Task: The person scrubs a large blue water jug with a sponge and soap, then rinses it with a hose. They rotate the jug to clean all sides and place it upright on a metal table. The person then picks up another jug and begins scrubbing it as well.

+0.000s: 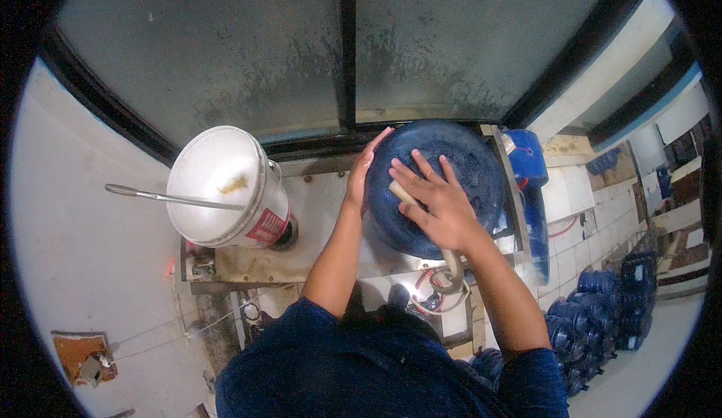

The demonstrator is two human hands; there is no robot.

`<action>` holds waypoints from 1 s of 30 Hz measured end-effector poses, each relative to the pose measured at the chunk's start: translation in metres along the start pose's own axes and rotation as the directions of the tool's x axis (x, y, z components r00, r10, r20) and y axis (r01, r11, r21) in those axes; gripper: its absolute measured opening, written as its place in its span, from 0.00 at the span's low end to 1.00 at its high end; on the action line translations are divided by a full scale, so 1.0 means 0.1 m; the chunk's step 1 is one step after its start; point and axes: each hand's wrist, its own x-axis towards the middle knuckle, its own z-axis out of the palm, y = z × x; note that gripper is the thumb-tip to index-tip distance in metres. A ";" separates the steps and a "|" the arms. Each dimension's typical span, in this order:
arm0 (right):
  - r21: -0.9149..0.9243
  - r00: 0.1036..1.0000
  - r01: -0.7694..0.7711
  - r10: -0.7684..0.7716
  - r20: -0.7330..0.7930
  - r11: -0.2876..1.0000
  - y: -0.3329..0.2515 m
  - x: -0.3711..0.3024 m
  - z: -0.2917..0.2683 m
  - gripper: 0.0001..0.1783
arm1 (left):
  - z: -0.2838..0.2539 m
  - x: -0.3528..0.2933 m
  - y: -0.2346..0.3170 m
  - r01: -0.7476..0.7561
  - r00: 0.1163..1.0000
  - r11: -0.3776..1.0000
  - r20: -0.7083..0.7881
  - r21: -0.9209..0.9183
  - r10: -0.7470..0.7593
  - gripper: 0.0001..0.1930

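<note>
A large dark blue water jug (474, 166) stands on the metal-topped stand in front of me, its round, ribbed base facing up. My left hand (362, 168) lies flat along the jug's left side, fingers stretched out. On top of the base rests my right hand (436, 203), fingers spread, with a beige hose (453, 271) held under its palm and thumb. The hose's pale end pokes out past the thumb over the jug, and its length loops down below the wrist. Whether water runs from it I cannot tell.
Left on the stand is a white bucket (218, 162) with a long metal handle (143, 192) lying across its rim. Frosted window panes (248, 49) rise behind. A blue drum (529, 155) stands right of the stand. Several blue jugs (587, 320) are stacked at the lower right.
</note>
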 end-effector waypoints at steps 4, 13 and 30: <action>0.043 1.000 0.020 -0.021 0.006 0.999 0.04 -0.09 -0.04 0.34 | 0.21 -0.28 0.06 0.039 0.988 0.998 -0.147 -0.051 -0.046 0.37; 0.040 0.995 0.091 -0.092 0.023 0.995 0.08 -0.14 -0.08 0.33 | -0.46 -0.68 -1.27 0.410 0.848 0.802 -0.142 -0.435 -0.511 0.34; 0.040 0.997 0.083 -0.083 -0.004 0.996 0.15 -0.01 -0.04 0.33 | -0.60 -1.14 -1.82 0.456 0.686 0.689 -0.271 -0.563 -0.675 0.30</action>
